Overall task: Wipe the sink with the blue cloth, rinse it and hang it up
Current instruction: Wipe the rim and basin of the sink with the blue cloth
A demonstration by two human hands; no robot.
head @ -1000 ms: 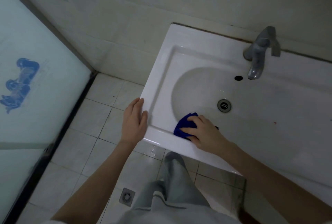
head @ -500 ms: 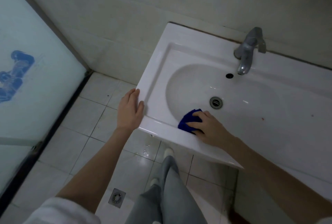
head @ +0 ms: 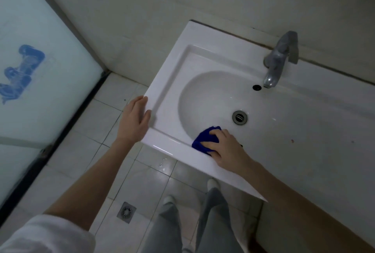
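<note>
Glossy white ceramic sink, oval bowl, round metal drain. Blue cloth, fuzzy and bunched, lies on the bowl wall at 7 o'clock from the drain. Right hand is palm down, fingers curled, gripping it. Left hand is flat, fingers straight, resting on the sink edge at 9 o'clock.

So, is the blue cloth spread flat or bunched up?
Bunched up: the blue cloth shows as a thick wad, gripped under the right hand inside the sink.

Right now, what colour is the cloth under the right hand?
The cloth is plain deep blue; the head view shows it best, against the white sink.
</note>
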